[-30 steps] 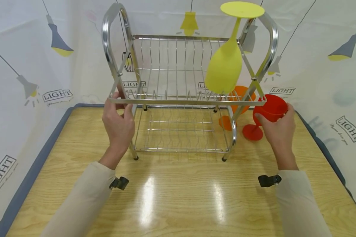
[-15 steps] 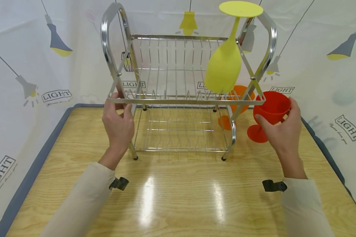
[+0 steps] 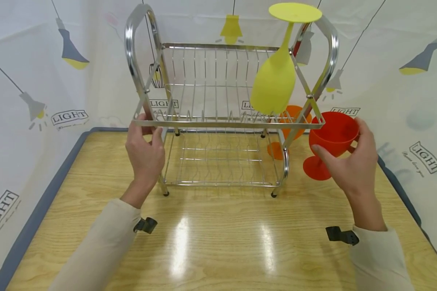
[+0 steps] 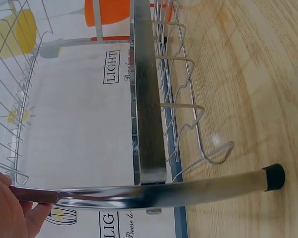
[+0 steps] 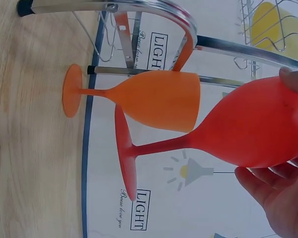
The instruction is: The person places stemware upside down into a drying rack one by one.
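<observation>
The yellow goblet (image 3: 274, 85) already hangs inverted on the rack (image 3: 225, 121); the right hand (image 3: 353, 165) clasps the red goblet (image 3: 333, 135), lifted beside the rack; the orange goblet (image 3: 293, 121) waits on the bench (image 3: 218, 242); the left hand (image 3: 145, 155) grips the rack's corner.

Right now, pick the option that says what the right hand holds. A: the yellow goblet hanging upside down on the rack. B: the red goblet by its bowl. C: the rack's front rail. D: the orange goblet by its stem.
B: the right hand curls its fingers and thumb round the bowl of the red goblet, lifted and tilted beside the dish rack, while the orange goblet stands untouched behind it.
</observation>
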`<state>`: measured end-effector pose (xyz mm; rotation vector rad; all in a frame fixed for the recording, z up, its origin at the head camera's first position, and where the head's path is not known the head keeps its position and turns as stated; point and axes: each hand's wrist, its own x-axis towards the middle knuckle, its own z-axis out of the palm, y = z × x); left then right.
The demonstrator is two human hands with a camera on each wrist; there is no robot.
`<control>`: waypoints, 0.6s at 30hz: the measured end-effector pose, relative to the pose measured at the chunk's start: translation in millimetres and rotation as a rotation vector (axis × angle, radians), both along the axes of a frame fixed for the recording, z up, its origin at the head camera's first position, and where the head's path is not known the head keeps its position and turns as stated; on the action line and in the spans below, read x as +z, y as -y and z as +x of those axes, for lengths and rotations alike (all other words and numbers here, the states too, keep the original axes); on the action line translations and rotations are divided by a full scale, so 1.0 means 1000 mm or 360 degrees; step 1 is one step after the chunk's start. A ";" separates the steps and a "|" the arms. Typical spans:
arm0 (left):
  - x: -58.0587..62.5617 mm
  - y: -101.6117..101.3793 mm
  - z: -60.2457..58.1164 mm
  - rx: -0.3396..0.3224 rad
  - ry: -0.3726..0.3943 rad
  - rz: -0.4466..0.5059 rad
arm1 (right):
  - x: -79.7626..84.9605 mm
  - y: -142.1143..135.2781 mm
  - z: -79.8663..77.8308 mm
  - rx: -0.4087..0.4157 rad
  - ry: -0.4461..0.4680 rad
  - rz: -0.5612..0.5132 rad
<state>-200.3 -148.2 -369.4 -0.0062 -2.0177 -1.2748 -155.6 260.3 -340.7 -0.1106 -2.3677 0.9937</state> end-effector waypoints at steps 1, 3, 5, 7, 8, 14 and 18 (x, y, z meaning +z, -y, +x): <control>0.000 0.000 0.000 0.0000 0.0001 -0.0001 | 0.001 0.001 0.001 0.0006 0.0006 0.0010; 0.000 0.000 0.000 0.0004 0.0005 -0.0002 | 0.001 0.002 0.004 0.0019 0.0012 0.0031; 0.000 0.000 0.000 0.0007 0.0009 0.0000 | 0.001 0.003 0.007 0.0040 -0.0006 0.0037; 0.000 0.000 0.000 0.0007 0.0010 0.0000 | 0.001 0.004 0.009 0.0056 -0.0025 0.0030; 0.000 0.000 0.000 0.0008 0.0010 -0.0002 | 0.001 0.004 0.010 0.0063 -0.0034 0.0024; 0.000 0.000 0.000 0.0012 0.0003 -0.0016 | 0.002 0.007 0.015 0.0129 -0.0020 0.0030; -0.001 0.001 0.001 0.0013 0.0012 -0.0028 | 0.002 0.011 0.018 0.0182 -0.0009 0.0052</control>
